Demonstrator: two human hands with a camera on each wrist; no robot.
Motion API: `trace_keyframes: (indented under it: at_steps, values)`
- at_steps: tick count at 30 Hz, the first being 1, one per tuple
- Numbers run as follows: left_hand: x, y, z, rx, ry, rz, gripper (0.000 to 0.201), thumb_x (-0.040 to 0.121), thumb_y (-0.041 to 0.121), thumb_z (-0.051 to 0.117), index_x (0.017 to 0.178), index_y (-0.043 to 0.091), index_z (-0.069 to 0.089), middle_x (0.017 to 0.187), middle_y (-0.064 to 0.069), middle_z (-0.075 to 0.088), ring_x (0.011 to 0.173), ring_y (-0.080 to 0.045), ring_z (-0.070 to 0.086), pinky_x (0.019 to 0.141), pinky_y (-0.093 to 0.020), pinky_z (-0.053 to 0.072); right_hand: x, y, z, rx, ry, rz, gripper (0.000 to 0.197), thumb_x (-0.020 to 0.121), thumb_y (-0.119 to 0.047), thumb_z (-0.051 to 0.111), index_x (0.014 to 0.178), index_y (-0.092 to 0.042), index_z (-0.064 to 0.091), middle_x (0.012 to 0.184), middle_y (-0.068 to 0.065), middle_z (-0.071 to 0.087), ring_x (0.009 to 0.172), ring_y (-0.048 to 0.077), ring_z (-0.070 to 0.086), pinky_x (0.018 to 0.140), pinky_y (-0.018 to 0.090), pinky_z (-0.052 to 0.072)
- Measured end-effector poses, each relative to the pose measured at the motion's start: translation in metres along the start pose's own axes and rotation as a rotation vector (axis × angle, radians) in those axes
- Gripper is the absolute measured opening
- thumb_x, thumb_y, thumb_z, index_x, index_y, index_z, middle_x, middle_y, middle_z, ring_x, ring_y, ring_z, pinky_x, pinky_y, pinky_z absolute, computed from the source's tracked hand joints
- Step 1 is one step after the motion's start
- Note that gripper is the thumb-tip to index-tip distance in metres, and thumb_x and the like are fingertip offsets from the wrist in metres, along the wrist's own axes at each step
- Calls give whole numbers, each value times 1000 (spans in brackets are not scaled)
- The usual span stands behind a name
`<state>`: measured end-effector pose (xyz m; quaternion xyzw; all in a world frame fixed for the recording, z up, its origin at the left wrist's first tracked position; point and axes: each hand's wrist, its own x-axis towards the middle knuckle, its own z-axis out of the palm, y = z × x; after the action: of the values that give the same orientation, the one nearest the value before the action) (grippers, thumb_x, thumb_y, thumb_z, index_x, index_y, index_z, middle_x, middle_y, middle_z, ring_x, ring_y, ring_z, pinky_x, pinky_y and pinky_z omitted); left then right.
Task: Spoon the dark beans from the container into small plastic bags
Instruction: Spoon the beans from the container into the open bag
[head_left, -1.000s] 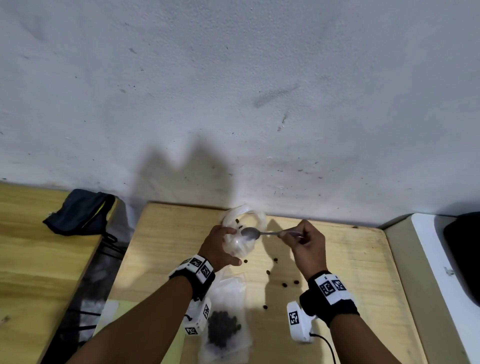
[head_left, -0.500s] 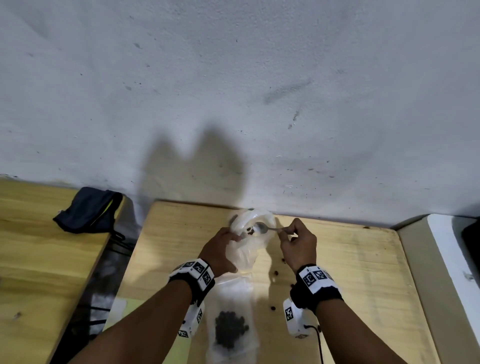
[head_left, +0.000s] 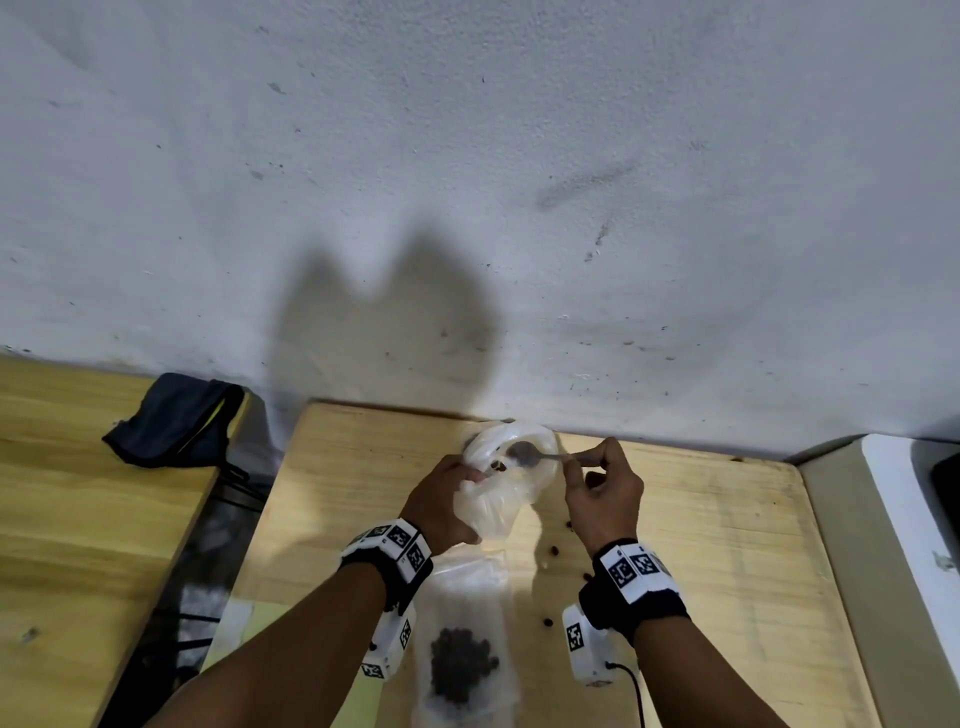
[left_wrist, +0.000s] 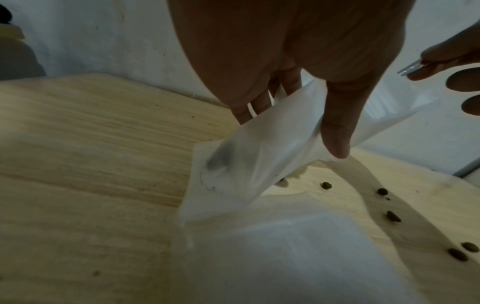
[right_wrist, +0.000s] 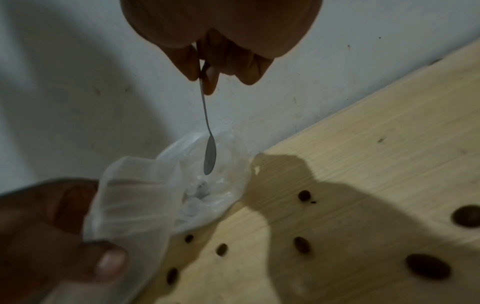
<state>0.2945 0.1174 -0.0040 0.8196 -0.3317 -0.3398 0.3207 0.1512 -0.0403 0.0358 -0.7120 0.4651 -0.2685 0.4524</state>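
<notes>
My left hand grips a small clear plastic bag by its side, mouth held open toward the wall; the same bag hangs under my thumb in the left wrist view. My right hand pinches the handle of a metal spoon, whose bowl sits inside the bag's mouth. The spoon points down into the bag in the right wrist view. A few dark beans show inside the bag's opening. A second flat bag with a heap of dark beans lies on the wooden table between my forearms.
Loose beans are scattered on the table under my right wrist, also beans near the bag. The grey wall stands right behind the bag. A dark cloth pouch lies on the neighbouring table at left. A white-edged surface borders the right.
The spoon has gone from the bag's rim into its mouth. Both hands and the bag have shifted slightly toward the wall.
</notes>
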Motion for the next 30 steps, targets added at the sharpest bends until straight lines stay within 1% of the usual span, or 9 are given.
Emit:
trace_keyframes:
  at_steps: [2,6,8,11,16,20,24,28,30]
  values:
    - [1,2,-1,-21,-3,2,78,43,13,91,113,23,59,126,13,42,111,-17,53,90,-36,50,1,-1,0,44,60,13,26,86,-11,69,72,-18,48,70,2,62,40,15,43,47,30,42]
    - [5,7,0,-57,-24,30,79,42,13,92,112,25,60,126,10,43,112,-17,51,92,-37,50,-2,7,7,-20,-25,-32,27,84,-12,69,72,-18,46,56,-5,54,36,9,37,43,24,37]
    - [6,9,0,-82,-34,53,80,40,16,92,113,24,60,127,6,44,113,-18,51,95,-37,49,-3,12,8,-86,-35,-62,28,84,-10,68,72,-18,43,50,-7,47,37,10,35,44,24,34]
    - [7,8,-2,-161,-20,63,79,36,21,89,110,26,61,125,4,43,110,-20,55,95,-39,50,-2,17,4,-148,-10,-98,27,83,-9,64,72,-15,41,47,-3,41,42,17,35,46,29,36]
    - [5,5,-8,-306,11,8,70,37,16,88,98,36,59,118,8,44,106,-17,56,82,-18,50,-3,21,-2,-198,21,-161,26,83,-12,65,73,-13,41,48,3,46,43,23,40,46,34,41]
    - [4,5,-6,-348,20,-24,70,45,5,92,97,36,57,122,4,44,107,-16,55,75,-15,49,-5,17,-2,-178,1,-118,26,83,-13,65,73,-14,42,49,-3,46,42,21,41,46,34,42]
    - [5,6,-6,-317,-11,-22,69,45,5,91,100,31,59,124,4,42,106,-17,55,77,-16,49,-3,10,-2,-93,-8,-25,28,82,-14,64,69,-22,40,50,6,50,41,25,44,45,37,47]
    - [5,4,-6,-270,-58,-3,70,44,-2,91,96,32,60,125,3,41,106,-19,56,85,-24,51,-3,6,3,-56,7,0,29,82,-8,64,69,-19,41,62,14,58,44,18,40,47,27,39]
    - [4,1,-5,-260,-64,-2,70,42,-4,90,96,30,61,123,4,41,106,-19,56,82,-15,50,-4,5,5,-41,13,29,28,82,-7,64,69,-18,42,62,9,57,44,16,40,47,25,37]
